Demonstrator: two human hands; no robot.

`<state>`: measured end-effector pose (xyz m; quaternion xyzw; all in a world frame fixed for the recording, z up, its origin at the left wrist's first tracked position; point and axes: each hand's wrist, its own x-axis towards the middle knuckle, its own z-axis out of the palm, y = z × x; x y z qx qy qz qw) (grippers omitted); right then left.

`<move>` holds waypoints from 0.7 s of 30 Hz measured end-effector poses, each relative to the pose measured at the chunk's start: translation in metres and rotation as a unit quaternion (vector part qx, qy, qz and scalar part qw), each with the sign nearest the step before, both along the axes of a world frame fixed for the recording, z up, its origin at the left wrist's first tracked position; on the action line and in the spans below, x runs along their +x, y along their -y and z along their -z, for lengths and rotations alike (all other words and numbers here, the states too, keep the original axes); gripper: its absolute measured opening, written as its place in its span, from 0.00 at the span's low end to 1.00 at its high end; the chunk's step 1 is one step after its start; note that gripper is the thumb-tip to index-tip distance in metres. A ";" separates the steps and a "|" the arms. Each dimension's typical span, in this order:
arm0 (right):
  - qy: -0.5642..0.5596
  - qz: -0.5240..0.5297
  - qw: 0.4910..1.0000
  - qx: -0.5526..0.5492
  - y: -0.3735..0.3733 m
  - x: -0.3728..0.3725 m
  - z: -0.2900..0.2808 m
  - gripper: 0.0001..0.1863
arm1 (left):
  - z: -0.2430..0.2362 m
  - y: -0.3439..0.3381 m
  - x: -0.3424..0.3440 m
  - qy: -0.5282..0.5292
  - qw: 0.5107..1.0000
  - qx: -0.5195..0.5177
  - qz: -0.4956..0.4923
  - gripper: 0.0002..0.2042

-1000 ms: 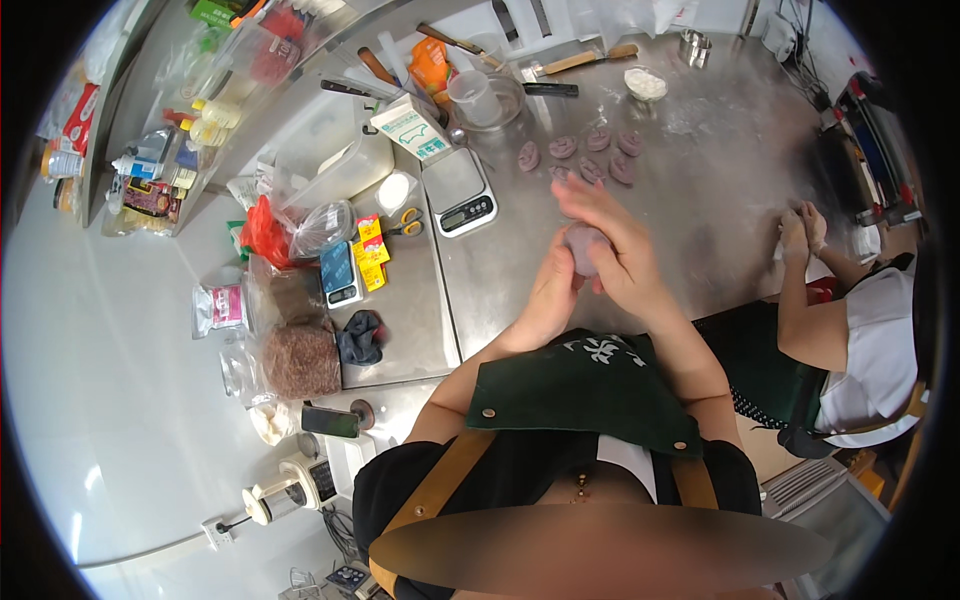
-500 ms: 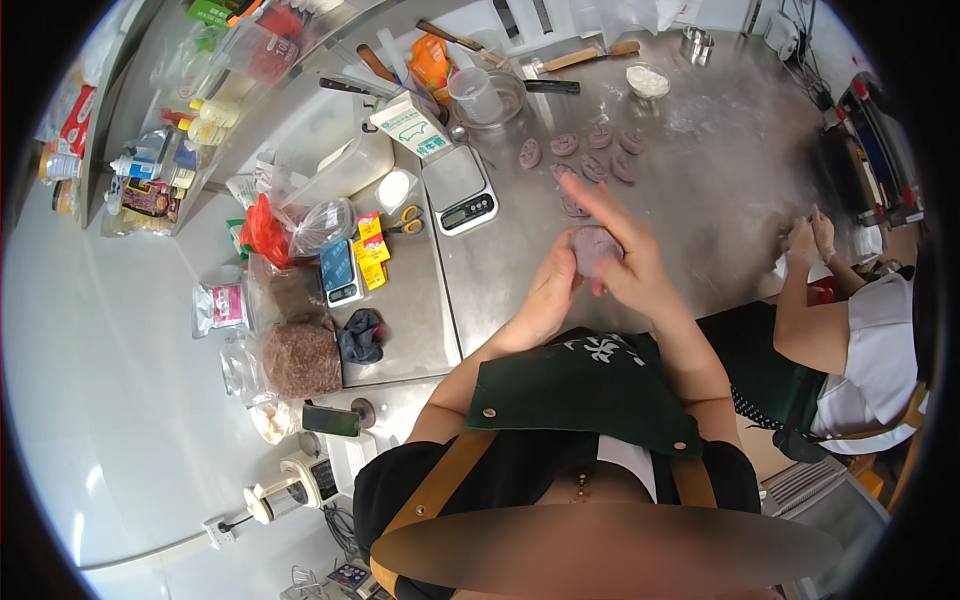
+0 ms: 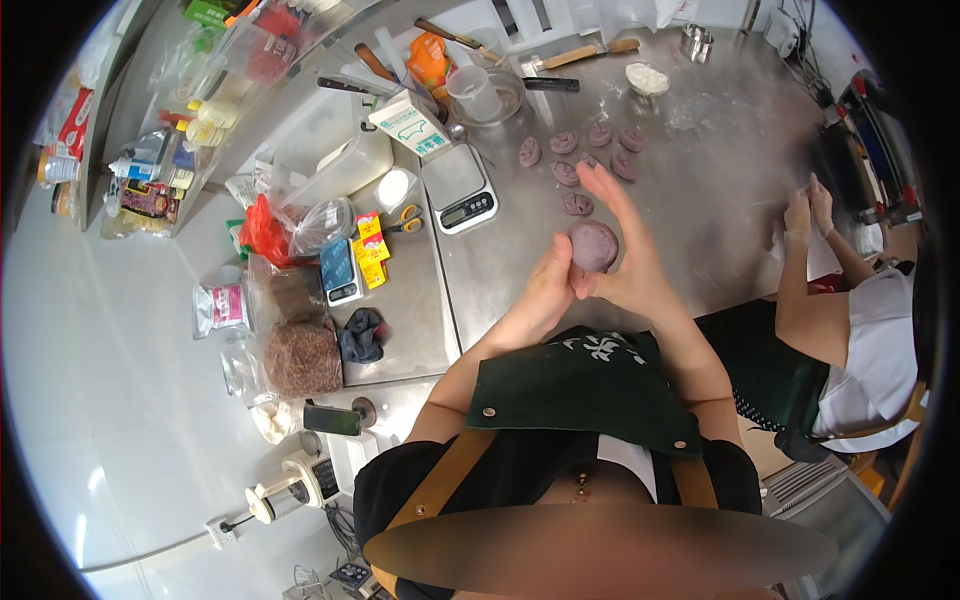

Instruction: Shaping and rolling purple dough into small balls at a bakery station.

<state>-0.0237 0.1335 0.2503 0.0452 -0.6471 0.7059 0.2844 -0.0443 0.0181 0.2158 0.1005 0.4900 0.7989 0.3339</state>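
A smooth, round ball of purple dough [image 3: 594, 246] is held between my two hands above the steel worktop [image 3: 480, 290]. My left hand [image 3: 546, 288] supports it from the left, thumb against its side and other fingers largely hidden. On the other side, my right hand [image 3: 632, 268] has its palm and thumb around the ball, its long fingers stretched up and away. Just beyond my fingers lie several shaped purple dough pieces [image 3: 577, 204] with grooved tops.
Left of the dough pieces stand a kitchen scale [image 3: 468, 212] and a milk carton [image 3: 409, 122]. A small bowl of white powder [image 3: 648, 79] and a wood-handled brush [image 3: 585, 55] lie at the back. At right, a co-worker's gloved hands [image 3: 808, 210] are over the worktop.
My right hand has turned more upright and its fingers have shifted right, showing more of the dough ball. The co-worker's hands have moved slightly away from their body.
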 end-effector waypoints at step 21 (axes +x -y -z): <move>-0.079 -0.011 0.979 0.187 -0.025 -0.006 0.027 0.19 | 0.004 -0.003 0.000 -0.167 0.983 0.040 0.072 0.31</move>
